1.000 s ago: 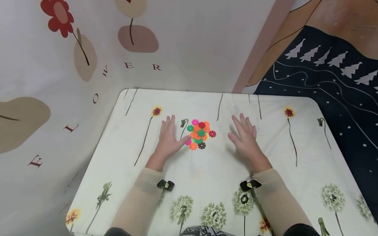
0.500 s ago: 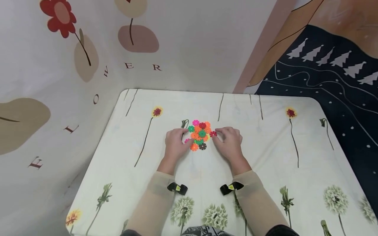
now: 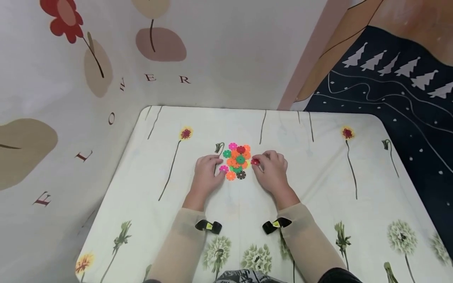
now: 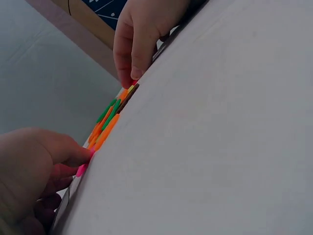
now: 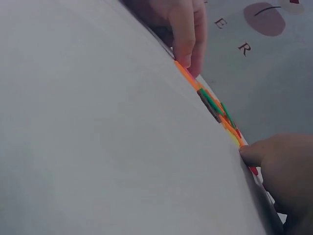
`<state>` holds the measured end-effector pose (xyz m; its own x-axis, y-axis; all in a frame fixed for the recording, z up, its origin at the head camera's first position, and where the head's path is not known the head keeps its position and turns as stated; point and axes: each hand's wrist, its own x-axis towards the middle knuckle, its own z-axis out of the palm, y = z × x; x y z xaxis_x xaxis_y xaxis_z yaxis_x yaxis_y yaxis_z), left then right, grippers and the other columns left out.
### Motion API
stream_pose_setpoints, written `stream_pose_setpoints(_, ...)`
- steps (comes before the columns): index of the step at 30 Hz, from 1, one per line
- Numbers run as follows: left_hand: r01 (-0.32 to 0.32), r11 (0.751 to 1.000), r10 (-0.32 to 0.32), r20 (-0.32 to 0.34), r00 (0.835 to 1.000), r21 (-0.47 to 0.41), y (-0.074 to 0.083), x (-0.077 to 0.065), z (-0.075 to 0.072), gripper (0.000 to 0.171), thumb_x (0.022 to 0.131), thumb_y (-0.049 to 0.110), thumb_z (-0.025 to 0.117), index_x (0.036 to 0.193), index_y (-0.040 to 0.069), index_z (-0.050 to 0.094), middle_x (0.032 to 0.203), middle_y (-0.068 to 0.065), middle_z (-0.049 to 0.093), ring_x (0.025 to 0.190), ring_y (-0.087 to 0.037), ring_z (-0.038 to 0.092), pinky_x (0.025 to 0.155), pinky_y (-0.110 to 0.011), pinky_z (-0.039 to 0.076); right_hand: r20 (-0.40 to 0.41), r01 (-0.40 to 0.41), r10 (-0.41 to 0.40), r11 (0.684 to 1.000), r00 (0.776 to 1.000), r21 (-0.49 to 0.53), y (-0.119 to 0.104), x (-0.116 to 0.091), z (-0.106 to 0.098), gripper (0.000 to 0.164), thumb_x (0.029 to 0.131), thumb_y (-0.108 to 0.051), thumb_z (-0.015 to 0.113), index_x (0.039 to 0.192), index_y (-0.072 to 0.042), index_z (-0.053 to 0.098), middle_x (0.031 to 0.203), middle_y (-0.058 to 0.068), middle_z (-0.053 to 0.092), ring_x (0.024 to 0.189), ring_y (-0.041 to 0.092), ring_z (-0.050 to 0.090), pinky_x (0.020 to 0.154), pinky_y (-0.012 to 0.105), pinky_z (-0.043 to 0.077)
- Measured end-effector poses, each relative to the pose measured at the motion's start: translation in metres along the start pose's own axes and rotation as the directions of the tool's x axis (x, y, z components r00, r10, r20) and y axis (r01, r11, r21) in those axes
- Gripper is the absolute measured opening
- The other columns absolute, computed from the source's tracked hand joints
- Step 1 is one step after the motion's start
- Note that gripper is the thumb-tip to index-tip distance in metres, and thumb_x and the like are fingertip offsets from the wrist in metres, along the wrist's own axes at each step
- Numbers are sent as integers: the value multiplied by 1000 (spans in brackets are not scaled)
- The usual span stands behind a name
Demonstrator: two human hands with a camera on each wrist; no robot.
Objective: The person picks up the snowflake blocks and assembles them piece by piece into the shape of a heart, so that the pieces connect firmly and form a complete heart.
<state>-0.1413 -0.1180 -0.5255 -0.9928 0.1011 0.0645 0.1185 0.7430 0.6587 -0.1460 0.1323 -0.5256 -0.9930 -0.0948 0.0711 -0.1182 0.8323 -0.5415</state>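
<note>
Flat notched plastic discs (image 3: 240, 159), flower-shaped and brightly coloured, lie in an overlapping cluster on the table. At the cluster's left side, my left hand (image 3: 207, 177) pinches a pink disc (image 3: 223, 168) between thumb and fingers. Opposite it, my right hand (image 3: 272, 173) pinches a dark red disc (image 3: 255, 161) at the right edge. A black disc (image 3: 241, 175) and an orange disc (image 3: 231, 175) sit at the near side, between the hands. From the left wrist view, the pink disc (image 4: 83, 169) shows under the left thumb, low against the tabletop.
A white tablecloth (image 3: 247, 212) printed with flowers and dandelions covers the table. Behind the far edge rises a pale wall covering (image 3: 233, 78) with letters and flower shapes. Dark blue fabric with white trees (image 3: 389, 90) hangs at the right.
Both hands were spread apart and open beside the cluster. They have come inward, the right one farther, and their fingers now hold the pink and dark red discs.
</note>
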Motion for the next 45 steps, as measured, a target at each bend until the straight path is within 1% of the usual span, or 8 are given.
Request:
stream_pose_setpoints(6,-38,999,38,0,999,1,-5,0,0,23,95,20,84,112,6,78,141,-11,65,138,-34,49,119,-48,39,-51,-14,18,997,999,79,3,-1,5,25,97,-24,79,119,-16,71,126,8,60,130,36,43,115,60,25)
stream_pose_setpoints(13,-60,998,60,-15,998,-25,-4,0,1,18,94,16,84,107,9,75,138,-10,67,137,-33,49,119,-50,36,-119,32,-17,991,993,128,0,0,4,18,96,-18,81,113,-14,75,97,0,72,101,26,55,100,53,35)
stream_pose_setpoints(20,-30,993,26,-35,999,-115,-3,0,3,16,96,19,83,103,17,69,100,2,70,127,-26,51,117,-57,33,-205,130,-86,968,975,215,1,-1,4,18,96,-13,80,114,-9,80,97,4,76,88,22,60,83,41,51)
stream_pose_setpoints(28,-106,970,89,-88,992,-220,-2,-2,4,14,97,17,81,103,13,70,91,3,74,88,-19,65,90,-42,53,-278,278,-179,885,944,373,1,-3,6,16,98,-2,75,114,-4,74,98,6,75,82,18,63,73,28,55)
stream_pose_setpoints(34,-118,937,105,-56,993,-330,10,-9,7,11,98,15,80,105,11,72,86,5,79,76,-11,69,77,-34,58,-323,365,-227,802,919,473,-2,-5,9,13,95,8,73,102,-2,78,98,7,77,81,20,67,73,19,53)
stream_pose_setpoints(38,-128,931,123,-36,992,-341,15,-11,12,10,98,14,79,104,11,71,83,7,77,74,-11,66,75,-29,57,-293,379,-251,734,922,564,-7,-9,11,23,86,14,80,107,4,79,99,15,78,79,28,66,72,30,56)
stream_pose_setpoints(41,-115,928,111,-30,993,-354,14,-11,14,9,99,13,79,103,11,71,82,7,76,74,-13,64,74,-28,57,-214,324,-243,714,946,621,-7,-11,12,29,83,13,85,110,5,79,100,18,77,78,30,64,71,37,56)
stream_pose_setpoints(45,-79,919,81,-13,997,-387,13,-10,14,9,100,15,79,103,12,71,82,8,75,77,-14,64,77,-29,57,-85,220,-221,702,971,678,-6,-13,10,29,83,6,88,111,-2,82,97,10,78,81,25,65,71,29,55)
